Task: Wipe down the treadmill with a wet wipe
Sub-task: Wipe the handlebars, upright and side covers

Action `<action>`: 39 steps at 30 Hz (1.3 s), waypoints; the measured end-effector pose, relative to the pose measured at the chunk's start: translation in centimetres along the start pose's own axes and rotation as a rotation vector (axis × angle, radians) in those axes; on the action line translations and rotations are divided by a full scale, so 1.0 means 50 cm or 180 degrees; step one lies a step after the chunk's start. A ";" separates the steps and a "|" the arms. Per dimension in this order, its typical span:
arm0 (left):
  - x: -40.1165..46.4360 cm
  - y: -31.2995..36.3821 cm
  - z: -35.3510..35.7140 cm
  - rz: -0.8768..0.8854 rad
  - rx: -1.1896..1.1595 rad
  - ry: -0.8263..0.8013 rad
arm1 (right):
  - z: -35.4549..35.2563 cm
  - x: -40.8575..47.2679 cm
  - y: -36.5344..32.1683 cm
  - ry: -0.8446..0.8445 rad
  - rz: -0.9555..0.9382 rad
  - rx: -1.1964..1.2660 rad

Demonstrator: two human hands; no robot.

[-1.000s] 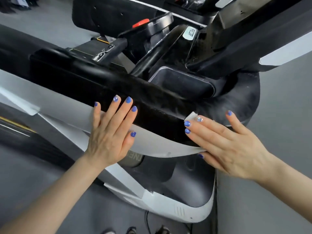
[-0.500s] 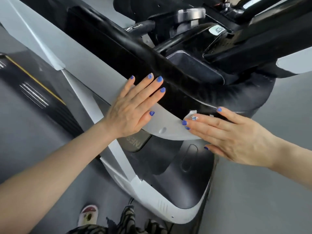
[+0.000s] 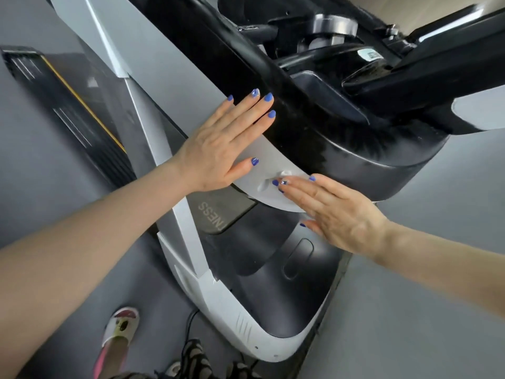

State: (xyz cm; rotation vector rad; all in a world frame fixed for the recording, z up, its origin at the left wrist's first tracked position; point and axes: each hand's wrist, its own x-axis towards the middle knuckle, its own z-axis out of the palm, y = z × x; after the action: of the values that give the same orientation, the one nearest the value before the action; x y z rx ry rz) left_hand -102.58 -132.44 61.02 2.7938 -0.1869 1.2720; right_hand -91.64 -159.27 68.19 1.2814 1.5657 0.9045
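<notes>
The treadmill (image 3: 341, 149) fills the view: a black console with a silver-grey lower panel and a black and white base below. My left hand (image 3: 224, 143) lies flat with straight fingers on the grey panel at the edge of the black console. My right hand (image 3: 336, 214) presses a white wet wipe (image 3: 282, 175) against the same grey panel with straight fingers. Only a small crumpled bit of the wipe shows past the fingertips; the rest is hidden under the hand.
A black cup tray (image 3: 319, 86) sits in the console top. The running belt (image 3: 68, 105) with a yellow stripe runs off to the upper left. A power cord (image 3: 191, 321) and my slippered foot (image 3: 120, 326) are on the grey floor below.
My right hand has slid the wipe leftwards and down along the grey panel, closer to my left hand. The view has swung, showing more of the base and floor.
</notes>
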 end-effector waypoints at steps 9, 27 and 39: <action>-0.009 0.014 -0.009 -0.0127 0.0144 -0.0146 | 0.031 0.023 -0.045 -0.0078 -0.0103 -0.0332; 0.001 0.074 -0.033 -0.0021 0.0373 -0.0351 | 0.102 -0.033 -0.113 -0.0489 -0.0371 -0.0337; 0.047 0.108 -0.013 0.0508 0.0285 -0.0206 | 0.141 -0.158 -0.001 0.0796 0.0436 0.0317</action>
State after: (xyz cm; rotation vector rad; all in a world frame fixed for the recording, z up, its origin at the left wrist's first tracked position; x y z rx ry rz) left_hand -102.29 -137.92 63.26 2.9508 -0.3724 1.2511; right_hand -84.51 -167.04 67.24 1.4019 1.7504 1.1205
